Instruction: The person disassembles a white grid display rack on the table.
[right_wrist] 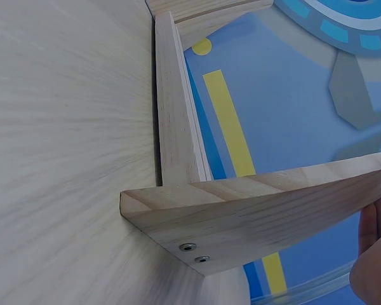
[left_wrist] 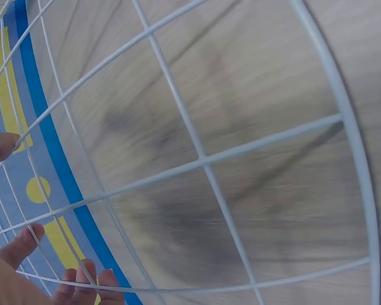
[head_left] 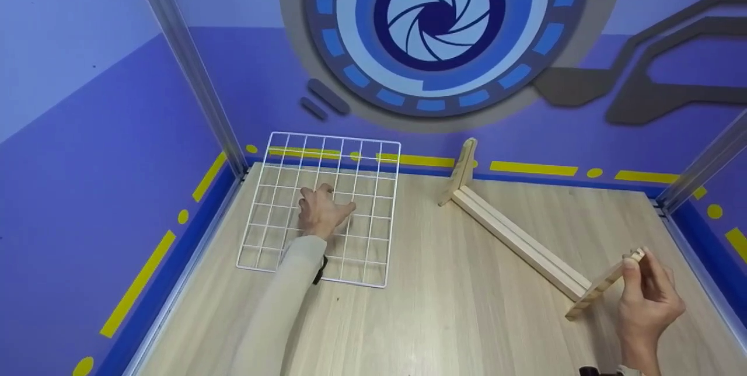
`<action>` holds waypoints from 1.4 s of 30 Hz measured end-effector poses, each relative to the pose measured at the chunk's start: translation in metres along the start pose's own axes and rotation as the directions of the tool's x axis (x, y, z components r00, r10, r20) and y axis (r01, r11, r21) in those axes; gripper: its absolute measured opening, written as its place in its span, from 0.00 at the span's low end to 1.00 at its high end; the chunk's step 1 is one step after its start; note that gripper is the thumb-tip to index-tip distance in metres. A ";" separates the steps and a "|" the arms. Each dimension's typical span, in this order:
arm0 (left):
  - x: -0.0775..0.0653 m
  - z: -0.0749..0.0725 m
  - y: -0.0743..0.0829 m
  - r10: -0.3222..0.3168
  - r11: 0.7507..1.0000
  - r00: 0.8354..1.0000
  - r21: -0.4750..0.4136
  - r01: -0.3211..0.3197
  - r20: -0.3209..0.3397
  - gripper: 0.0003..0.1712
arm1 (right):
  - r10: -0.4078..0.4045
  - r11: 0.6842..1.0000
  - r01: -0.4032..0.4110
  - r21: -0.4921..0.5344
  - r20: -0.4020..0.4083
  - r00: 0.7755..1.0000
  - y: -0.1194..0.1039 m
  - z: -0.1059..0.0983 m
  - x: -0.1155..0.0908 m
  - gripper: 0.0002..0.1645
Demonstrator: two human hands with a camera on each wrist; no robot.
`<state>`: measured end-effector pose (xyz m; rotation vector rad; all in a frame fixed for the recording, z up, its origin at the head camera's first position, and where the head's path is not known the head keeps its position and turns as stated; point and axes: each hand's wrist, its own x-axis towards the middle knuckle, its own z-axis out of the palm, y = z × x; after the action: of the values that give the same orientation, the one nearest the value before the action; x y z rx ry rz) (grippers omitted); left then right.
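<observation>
A white wire grid panel [head_left: 373,230] slants at the left, its far edge raised before the back wall. My left hand [head_left: 323,211] grips it near the middle, fingers and thumb spread among the wires; in the left wrist view the fingertips [left_wrist: 33,234] meet the wires. To the right is a wooden stand [head_left: 519,239], a long grooved bar with an upright board at each end. My right hand [head_left: 648,297] pinches the top of its near end board [head_left: 598,289]. Two screws [right_wrist: 187,247] show on that board in the right wrist view.
Everything is on a wood-grain table [head_left: 443,317]. A blue printed back wall [head_left: 245,72] and side walls enclose it, with metal posts [head_left: 187,66] at the corners. The stand's far end board [head_left: 462,169] is close to the back wall.
</observation>
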<state>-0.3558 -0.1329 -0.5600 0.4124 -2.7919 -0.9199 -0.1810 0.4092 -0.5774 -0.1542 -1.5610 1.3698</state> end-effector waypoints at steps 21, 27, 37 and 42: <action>0.001 0.017 -0.005 -0.002 0.999 1.000 0.051 0.002 0.001 0.42 | 0.015 0.951 -0.018 0.308 0.012 1.000 -0.004 0.003 0.002 0.23; 0.001 0.020 -0.006 -0.017 0.997 1.000 0.069 0.017 0.009 0.43 | -0.012 0.987 0.010 0.161 0.012 1.000 -0.001 0.000 0.001 0.21; 0.001 0.022 -0.006 -0.065 0.994 0.996 0.086 0.060 0.057 0.43 | -0.026 0.985 0.023 0.169 0.017 1.000 -0.002 0.000 0.000 0.21; 0.001 0.024 -0.007 -0.066 0.994 0.995 0.093 0.059 0.070 0.43 | 0.003 0.964 -0.008 0.266 0.020 1.000 -0.006 0.002 0.000 0.22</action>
<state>-0.3611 -0.1246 -0.5831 0.4915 -2.9109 -0.8391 -0.1793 0.4055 -0.5724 0.0207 -1.3767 1.5747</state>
